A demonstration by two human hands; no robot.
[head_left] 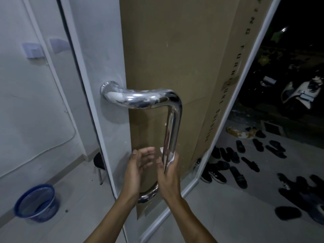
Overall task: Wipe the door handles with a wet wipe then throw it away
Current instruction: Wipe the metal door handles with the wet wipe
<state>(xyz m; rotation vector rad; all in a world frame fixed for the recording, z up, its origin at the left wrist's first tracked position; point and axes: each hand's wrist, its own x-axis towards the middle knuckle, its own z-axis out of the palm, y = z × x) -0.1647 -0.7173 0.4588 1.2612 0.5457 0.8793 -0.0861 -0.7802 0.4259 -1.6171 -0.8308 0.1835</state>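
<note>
White wet wipe [166, 156], soft and limp, is pinched around the slippery chrome tubular door handle [171, 127] by the right hand [169, 174]; at nine o'clock, the left hand [138, 163] is relaxed, holding nothing.

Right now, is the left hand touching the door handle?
Apart. The head view shows the left hand open beside the door handle, brown cardboard visible between them; only the right hand wraps the wipe around the bar.

My right hand [169, 174] curls round the lower stretch of the chrome door handle [172, 120], a white wet wipe [171, 159] pinched between my fingers and the bar. My left hand [138, 163] hovers just beside it, fingers loose, palm turned toward the handle. Brown cardboard [175, 50] covers the door behind my fingers. A blue bucket [36, 202] sits well off to their left.
</note>
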